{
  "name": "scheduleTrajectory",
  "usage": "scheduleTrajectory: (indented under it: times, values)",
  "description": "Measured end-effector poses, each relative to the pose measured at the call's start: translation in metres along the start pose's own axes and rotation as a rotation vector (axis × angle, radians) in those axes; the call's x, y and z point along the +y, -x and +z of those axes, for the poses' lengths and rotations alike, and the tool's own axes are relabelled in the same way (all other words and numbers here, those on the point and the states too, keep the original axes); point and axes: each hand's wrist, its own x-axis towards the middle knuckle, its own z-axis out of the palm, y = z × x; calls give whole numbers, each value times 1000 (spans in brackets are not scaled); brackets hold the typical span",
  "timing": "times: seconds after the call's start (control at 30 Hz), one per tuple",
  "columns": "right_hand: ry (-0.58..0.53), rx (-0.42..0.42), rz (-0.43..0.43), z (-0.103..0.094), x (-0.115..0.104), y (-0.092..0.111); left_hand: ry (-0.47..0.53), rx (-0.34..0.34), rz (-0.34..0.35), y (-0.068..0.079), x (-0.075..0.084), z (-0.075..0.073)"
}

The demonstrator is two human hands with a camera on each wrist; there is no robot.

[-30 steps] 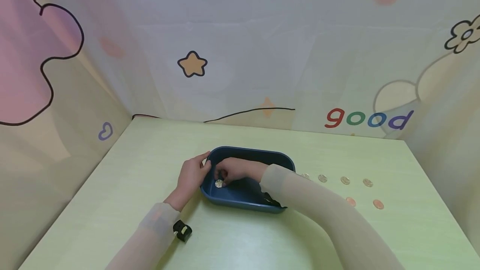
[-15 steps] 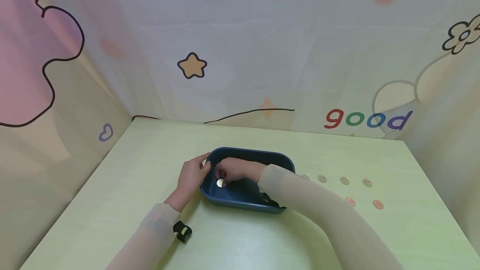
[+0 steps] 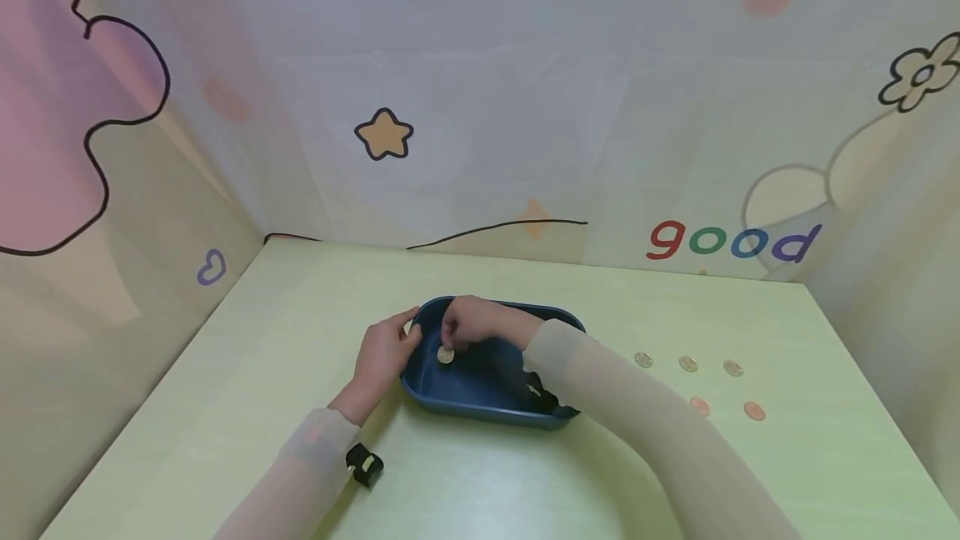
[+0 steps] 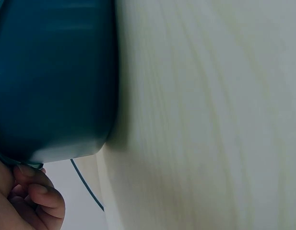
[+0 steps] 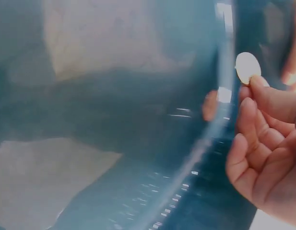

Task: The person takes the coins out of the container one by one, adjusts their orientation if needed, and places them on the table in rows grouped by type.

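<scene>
A dark blue rectangular bin (image 3: 468,386) with rounded corners stands mid-table. My left hand (image 3: 384,351) grips its left rim, thumb on the near side of the edge; in the left wrist view the curled fingers (image 4: 47,196) meet the rim. My right hand (image 3: 474,322) reaches inside the bin from the right. Between thumb and index finger it pinches a coin (image 3: 446,355), gold-coloured in the head view. In the right wrist view the coin (image 5: 248,68) looks bright white and stands tilted, held off the glossy bin floor (image 5: 138,105).
Right of the bin, several coins lie on the pale wood-grain table (image 3: 247,373): gold ones in a row, such as one coin (image 3: 688,363), and copper ones nearer, such as another coin (image 3: 754,411). A printed cloth (image 3: 480,123) backs the table.
My right hand has moved slightly up and right inside the bin with the coin in its pinch. The gold coin closest to the bin has gone out of sight by the sleeve. The left hand keeps still.
</scene>
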Motion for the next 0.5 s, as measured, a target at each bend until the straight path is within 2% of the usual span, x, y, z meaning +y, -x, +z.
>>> scheduleTrajectory:
  times: [0.17, 0.5]
  values:
    - [-116, 71, 60, -16, -6, 14, -4, -2, 0, 0, 1, 0]
    - [-191, 187, 64, -42, -14, 47, -6, 1, 1, 0, 1, -1]
